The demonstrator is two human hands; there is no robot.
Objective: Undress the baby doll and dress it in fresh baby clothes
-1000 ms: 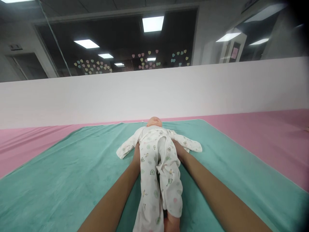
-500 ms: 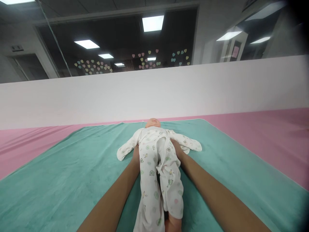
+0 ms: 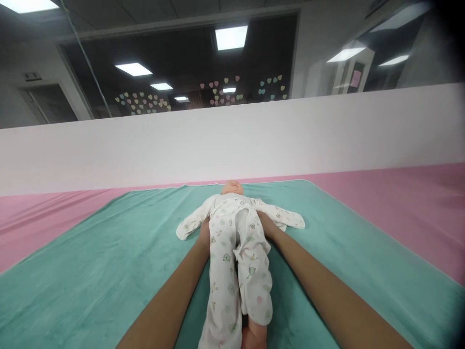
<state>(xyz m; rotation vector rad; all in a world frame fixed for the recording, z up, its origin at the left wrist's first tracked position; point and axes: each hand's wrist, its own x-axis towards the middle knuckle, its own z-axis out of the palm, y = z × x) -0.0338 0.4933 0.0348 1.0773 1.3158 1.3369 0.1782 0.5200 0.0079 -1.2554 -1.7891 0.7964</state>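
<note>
A baby doll (image 3: 232, 186) lies on its back with its feet toward me and its head at the far end. It wears a white printed outfit (image 3: 225, 257) with long sleeves that cover both of its hands. One bare foot (image 3: 255, 334) pokes out of a trouser leg at the bottom. My left hand (image 3: 205, 232) holds the doll's left-hand side as I see it, at the waist. Opposite it, my right hand (image 3: 266, 224) is tucked under the other side, below the sleeve. The doll's body and clothing hide most of my fingers.
A green blanket (image 3: 109, 261) lies under the doll, over a pink cover (image 3: 410, 208) that shows at the edges. A white low wall (image 3: 181, 150) runs behind, below dark glass (image 3: 174, 53) with paper hearts (image 3: 145, 102) on it.
The doll's legs and bare foot have shifted slightly to the left. My hands keep their places at its sides, and the view has tilted a little.
</note>
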